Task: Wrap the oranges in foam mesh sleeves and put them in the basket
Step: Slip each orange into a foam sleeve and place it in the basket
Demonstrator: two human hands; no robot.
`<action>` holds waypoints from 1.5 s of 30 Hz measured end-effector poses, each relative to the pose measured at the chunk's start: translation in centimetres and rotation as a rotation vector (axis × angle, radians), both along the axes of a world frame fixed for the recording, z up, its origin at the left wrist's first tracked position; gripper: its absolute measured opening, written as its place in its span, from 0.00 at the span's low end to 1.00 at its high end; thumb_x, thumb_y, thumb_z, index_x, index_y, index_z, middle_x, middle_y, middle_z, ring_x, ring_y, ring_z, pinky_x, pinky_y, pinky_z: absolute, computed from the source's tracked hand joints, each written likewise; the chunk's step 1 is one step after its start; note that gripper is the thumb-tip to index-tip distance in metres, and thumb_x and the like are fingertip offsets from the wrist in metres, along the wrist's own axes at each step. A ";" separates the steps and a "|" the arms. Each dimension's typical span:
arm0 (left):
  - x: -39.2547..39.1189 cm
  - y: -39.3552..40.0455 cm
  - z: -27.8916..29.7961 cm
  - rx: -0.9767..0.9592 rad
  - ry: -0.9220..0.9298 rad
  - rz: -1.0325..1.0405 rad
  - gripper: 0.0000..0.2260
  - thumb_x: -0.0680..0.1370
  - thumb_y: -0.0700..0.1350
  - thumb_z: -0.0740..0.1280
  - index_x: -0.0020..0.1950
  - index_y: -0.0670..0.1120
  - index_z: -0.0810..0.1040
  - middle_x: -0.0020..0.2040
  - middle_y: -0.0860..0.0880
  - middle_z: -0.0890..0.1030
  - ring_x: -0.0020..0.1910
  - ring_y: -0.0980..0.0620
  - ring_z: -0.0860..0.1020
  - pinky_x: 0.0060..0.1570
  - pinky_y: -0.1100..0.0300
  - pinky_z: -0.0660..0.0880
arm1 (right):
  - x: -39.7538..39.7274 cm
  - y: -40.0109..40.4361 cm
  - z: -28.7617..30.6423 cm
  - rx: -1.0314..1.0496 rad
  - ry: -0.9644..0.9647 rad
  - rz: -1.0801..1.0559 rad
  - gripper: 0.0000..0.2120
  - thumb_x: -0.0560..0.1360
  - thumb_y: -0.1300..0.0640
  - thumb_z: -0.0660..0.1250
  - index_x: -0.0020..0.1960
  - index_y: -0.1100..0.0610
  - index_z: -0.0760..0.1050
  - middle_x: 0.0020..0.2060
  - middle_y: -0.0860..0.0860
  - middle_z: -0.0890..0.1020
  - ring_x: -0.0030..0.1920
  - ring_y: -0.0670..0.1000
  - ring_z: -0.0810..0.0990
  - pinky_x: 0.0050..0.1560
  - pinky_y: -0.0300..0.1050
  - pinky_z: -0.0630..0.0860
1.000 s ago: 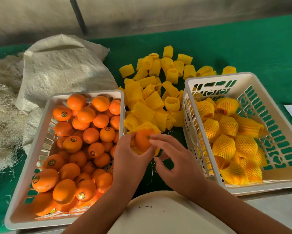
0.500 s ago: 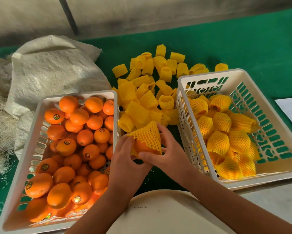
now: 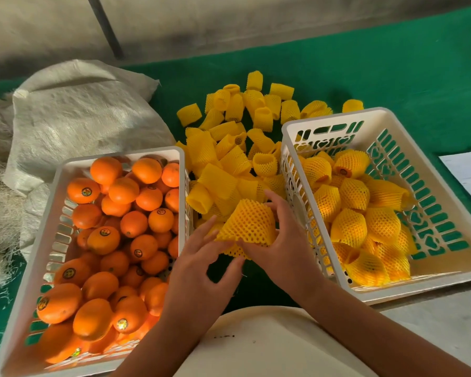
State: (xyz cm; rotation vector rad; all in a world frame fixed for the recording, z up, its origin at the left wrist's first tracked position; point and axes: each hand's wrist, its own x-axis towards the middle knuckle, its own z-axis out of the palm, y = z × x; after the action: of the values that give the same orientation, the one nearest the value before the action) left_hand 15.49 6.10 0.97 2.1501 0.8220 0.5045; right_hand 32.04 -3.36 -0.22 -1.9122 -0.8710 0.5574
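- I saw the wrapped orange (image 3: 249, 225) held over the green desk (image 3: 392, 77), between the two baskets.
- My right hand (image 3: 280, 248) gripped it, fingers curled round the mesh; my left hand (image 3: 201, 270) had fingers spread, holding nothing.
- Wrapping looked done. Next, I judged, it should go into the right basket (image 3: 433, 278).
- Round stickers on the bare oranges (image 3: 120, 240) were too small to read.

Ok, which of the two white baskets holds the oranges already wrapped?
The basket on the right, beside the right hand: its oranges wear yellow mesh sleeves. The left basket holds only bare oranges.
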 end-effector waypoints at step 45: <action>-1.4 2.4 -8.0 0.258 0.682 0.075 0.31 0.76 0.54 0.75 0.79 0.54 0.70 0.85 0.49 0.38 0.83 0.38 0.50 0.70 0.38 0.69 | 24.2 -3.3 -7.7 -0.251 0.202 -0.628 0.40 0.70 0.34 0.76 0.74 0.51 0.67 0.64 0.53 0.76 0.59 0.58 0.79 0.56 0.63 0.82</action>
State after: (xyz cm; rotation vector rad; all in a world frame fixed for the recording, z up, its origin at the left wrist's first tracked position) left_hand 14.11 8.50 -7.05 2.5748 1.2581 -0.1201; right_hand 56.27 -6.65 -7.96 -2.1663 -0.0482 0.4716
